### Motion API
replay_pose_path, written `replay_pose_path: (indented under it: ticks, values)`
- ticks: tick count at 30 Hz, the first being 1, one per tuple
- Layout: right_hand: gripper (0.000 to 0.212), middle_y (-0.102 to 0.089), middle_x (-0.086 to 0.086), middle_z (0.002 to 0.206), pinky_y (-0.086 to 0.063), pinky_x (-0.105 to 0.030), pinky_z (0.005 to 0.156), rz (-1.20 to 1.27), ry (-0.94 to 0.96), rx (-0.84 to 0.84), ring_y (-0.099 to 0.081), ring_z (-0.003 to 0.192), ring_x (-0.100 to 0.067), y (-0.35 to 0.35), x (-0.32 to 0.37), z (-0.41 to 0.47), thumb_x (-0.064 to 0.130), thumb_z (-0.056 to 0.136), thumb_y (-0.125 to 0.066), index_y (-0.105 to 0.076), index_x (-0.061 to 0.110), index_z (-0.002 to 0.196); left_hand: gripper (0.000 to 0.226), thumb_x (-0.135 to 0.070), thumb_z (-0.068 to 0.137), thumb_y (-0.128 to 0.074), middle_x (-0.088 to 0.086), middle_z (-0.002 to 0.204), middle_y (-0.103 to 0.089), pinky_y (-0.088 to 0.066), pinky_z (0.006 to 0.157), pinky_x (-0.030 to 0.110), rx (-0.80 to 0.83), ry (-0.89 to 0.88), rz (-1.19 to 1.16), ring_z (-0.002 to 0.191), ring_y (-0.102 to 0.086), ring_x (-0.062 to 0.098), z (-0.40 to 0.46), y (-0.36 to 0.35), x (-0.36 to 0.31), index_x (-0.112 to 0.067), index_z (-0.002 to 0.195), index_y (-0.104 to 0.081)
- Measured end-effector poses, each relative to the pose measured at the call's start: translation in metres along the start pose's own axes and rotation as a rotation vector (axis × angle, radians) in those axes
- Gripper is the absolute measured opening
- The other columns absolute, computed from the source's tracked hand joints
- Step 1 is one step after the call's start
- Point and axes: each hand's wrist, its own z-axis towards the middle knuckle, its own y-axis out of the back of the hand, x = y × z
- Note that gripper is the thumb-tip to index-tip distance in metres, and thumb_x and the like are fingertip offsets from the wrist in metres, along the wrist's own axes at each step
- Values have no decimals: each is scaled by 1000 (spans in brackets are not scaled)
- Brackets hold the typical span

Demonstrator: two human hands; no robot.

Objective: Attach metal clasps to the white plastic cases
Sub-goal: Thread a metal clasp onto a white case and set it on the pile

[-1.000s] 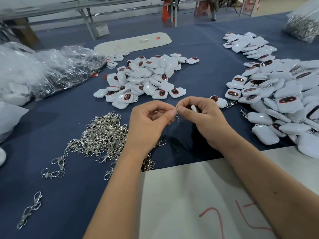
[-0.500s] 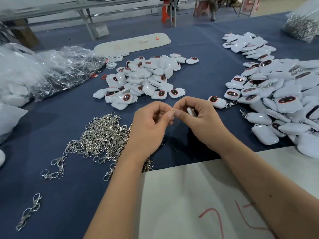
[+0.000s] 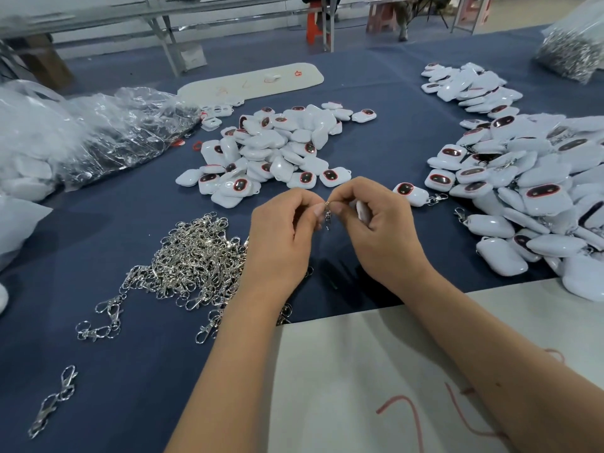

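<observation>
My left hand [image 3: 281, 237] and my right hand [image 3: 379, 230] meet fingertip to fingertip above the blue cloth. Between them hangs a small metal clasp [image 3: 327, 217], pinched by both hands. A white plastic case [image 3: 362, 210] is tucked in my right palm, mostly hidden by the fingers. A heap of loose silver clasps [image 3: 192, 259] lies just left of my left hand. A pile of white cases with dark oval windows [image 3: 274, 152] sits behind my hands. A larger pile of cases with clasps on them [image 3: 536, 191] spreads to the right.
Clear plastic bags [image 3: 98, 132] bulge at the left edge. A bag of clasps [image 3: 572, 50] stands at the far right corner. A white sheet with red marks [image 3: 359, 387] lies under my forearms. A single case with a clasp [image 3: 411, 191] rests right of my right hand.
The clasp, hidden between the fingertips half a second ago, now hangs down in view between them. Both hands stay in the same spot.
</observation>
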Motion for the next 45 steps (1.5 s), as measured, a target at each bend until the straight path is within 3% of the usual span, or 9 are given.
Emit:
replay_pose_path:
  ticks: [3, 8, 15, 20, 23, 27, 31, 37, 45]
  values:
    - [14, -35, 10, 57, -28, -15, 58, 88, -92, 13, -33, 57, -7, 1, 2, -1, 5, 95, -69, -70, 14, 85, 16, -17, 97, -58, -9, 75, -66, -55, 75, 44, -2, -42, 31, 75, -66, 16, 0, -2, -1, -16, 83, -67]
    - [15, -45, -20, 65, -28, -21, 57, 134, -137, 70, -30, 58, -9, 2, 6, 0, 11, 98, -69, -69, 19, 84, 15, -14, 95, -58, -10, 73, -64, -53, 71, 41, -51, -61, 45, 73, -65, 16, -2, -4, -2, -17, 82, -65]
    - [14, -59, -6, 67, -35, -34, 55, 143, -126, 67, -40, 59, -22, -1, 5, -1, 14, 99, -67, -66, 18, 85, 15, -17, 94, -58, -12, 73, -66, -56, 70, 40, -82, 5, 10, 70, -66, 16, -1, -6, -3, -21, 82, -64]
    - [28, -47, 13, 68, -32, -22, 55, 331, -282, 37, -34, 60, -7, 0, 0, 1, 52, 98, -51, -55, 25, 91, 14, -10, 95, -59, -11, 74, -64, -52, 68, 39, -44, -41, 97, 71, -63, 14, -1, -2, -1, -17, 84, -64]
    - [18, -47, 4, 74, -38, -26, 54, 484, -405, 54, -38, 61, -10, 1, -6, 5, 36, 93, -46, -51, 24, 106, 13, -12, 95, -59, -9, 76, -64, -50, 68, 40, -5, -59, 150, 72, -60, 15, -3, -1, 1, -18, 84, -63]
    - [22, -67, 9, 81, -53, -30, 68, 427, -437, -2, -60, 73, -9, 2, -13, 8, 29, 87, -74, -65, 24, 106, 14, -15, 95, -61, -10, 75, -65, -51, 70, 40, 70, -38, 182, 72, -61, 14, -4, -1, 1, -21, 84, -65]
    - [9, -60, 7, 67, -43, -27, 57, 447, -459, -68, -48, 60, -13, 2, -17, 8, 28, 92, -79, -74, 20, 89, 13, -16, 94, -63, -9, 74, -64, -51, 70, 39, 111, -20, 199, 72, -60, 13, -5, -4, -2, -22, 82, -64]
    - [19, -64, 11, 69, -44, -16, 57, 425, -467, -75, -53, 60, -6, 1, -17, 9, 30, 85, -85, -75, 19, 97, 13, -15, 93, -64, -7, 73, -63, -50, 69, 38, 115, -7, 207, 71, -59, 15, -5, -2, -3, -20, 81, -64]
    - [9, -52, 11, 63, -38, -15, 55, 309, -415, 27, -41, 58, -7, -3, -12, 11, 27, 97, -70, -74, 20, 92, 12, -14, 95, -61, -5, 76, -62, -50, 70, 46, 152, -11, 231, 73, -57, 19, -7, -2, -4, -18, 84, -62]
